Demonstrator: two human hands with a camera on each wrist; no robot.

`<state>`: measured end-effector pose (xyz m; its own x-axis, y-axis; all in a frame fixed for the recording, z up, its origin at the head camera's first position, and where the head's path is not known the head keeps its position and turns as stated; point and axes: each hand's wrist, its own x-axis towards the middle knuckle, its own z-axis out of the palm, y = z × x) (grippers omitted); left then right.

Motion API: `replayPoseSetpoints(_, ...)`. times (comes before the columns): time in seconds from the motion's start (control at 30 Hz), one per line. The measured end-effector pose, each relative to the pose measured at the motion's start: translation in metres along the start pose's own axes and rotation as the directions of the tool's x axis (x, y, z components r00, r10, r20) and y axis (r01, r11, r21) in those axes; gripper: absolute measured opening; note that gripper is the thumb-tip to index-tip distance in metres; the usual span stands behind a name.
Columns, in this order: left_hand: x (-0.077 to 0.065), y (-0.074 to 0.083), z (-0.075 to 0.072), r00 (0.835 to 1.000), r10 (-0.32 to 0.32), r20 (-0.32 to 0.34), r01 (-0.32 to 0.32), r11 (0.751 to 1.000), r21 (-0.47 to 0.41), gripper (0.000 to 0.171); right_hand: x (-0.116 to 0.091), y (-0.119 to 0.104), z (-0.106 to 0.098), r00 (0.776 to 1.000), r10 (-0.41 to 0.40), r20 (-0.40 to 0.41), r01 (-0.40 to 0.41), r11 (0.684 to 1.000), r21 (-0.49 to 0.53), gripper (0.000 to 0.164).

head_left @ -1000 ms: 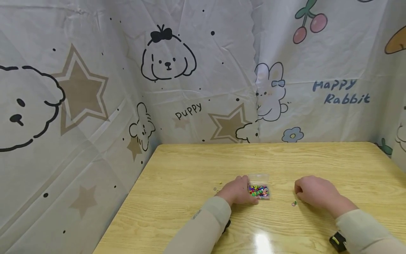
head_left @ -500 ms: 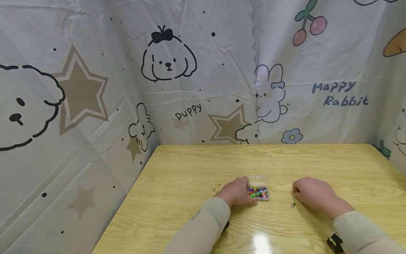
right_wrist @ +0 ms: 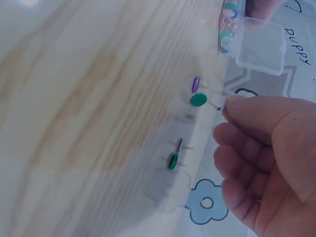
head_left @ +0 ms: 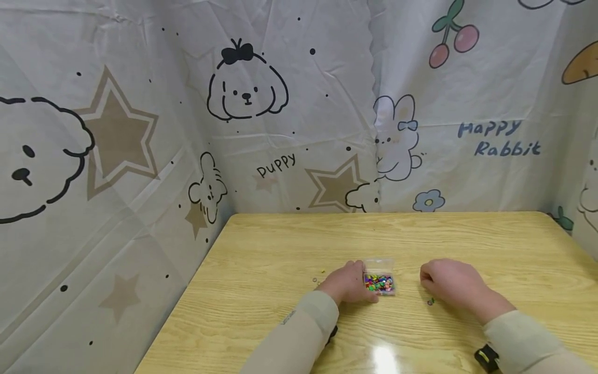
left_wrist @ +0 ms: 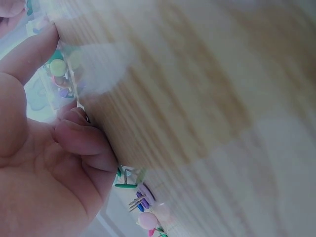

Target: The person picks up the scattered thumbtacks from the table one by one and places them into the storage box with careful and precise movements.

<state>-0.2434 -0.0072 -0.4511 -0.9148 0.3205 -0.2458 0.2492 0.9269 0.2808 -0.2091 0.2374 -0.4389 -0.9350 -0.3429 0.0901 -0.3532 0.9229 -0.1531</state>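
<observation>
A small clear plastic box (head_left: 379, 292) with its lid (head_left: 379, 265) raised holds many colourful thumbtacks (head_left: 379, 283). My left hand (head_left: 348, 280) grips its left side between thumb and fingers. To the right, my right hand (head_left: 450, 280) hovers over the table with fingers curled and thumb against the index fingertip; I cannot tell whether something is pinched there. In the right wrist view, a purple thumbtack (right_wrist: 196, 84) and a green thumbtack (right_wrist: 198, 99) lie near the thumb tip. Another green thumbtack (right_wrist: 173, 161), beside a dark one, lies below the curled fingers.
Left of the box are more loose thumbtacks: a green one (left_wrist: 126, 185), a purple one (left_wrist: 146, 193) and a pink one (left_wrist: 147, 220), close by my left hand. The wooden table (head_left: 280, 322) meets a printed curtain (head_left: 280, 104) at its back and left.
My right hand has shifted slightly left, toward the box, past the loose thumbtacks near it. The left hand keeps its grip on the box, and the view has tilted very slightly.
</observation>
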Motion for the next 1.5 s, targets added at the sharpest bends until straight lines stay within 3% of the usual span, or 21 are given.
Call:
replayPoseSetpoints(0.27, 0.000, -0.001, 0.001, 1.000, -0.006, -0.007, 0.006, 1.000, -0.005, 0.072, 0.006, -0.014, -0.001, 0.999, -0.039, -0.022, 0.039, 0.999, 0.018, 0.015)
replayPoseSetpoints(0.5, 0.000, 0.000, 0.000, 1.000, -0.001, -0.007, 0.001, 1.000, -0.019, 0.068, 0.012, -0.027, 0.001, 0.999, -0.049, 0.004, 0.049, 0.998, 0.049, 0.011)
replayPoseSetpoints(0.97, 0.000, 0.000, -0.001, 1.000, 0.020, -0.006, -0.020, 1.000, 0.002, 0.067, 0.026, -0.047, 0.009, 0.993, -0.109, -0.051, 0.112, 0.993, 0.048, 0.013)
replayPoseSetpoints(1.5, 0.002, 0.002, -0.005, 0.999, 0.023, -0.027, -0.023, 1.000, 0.017, 0.059, 0.031, -0.050, 0.016, 0.988, -0.148, -0.051, 0.148, 0.989, -0.003, 0.009)
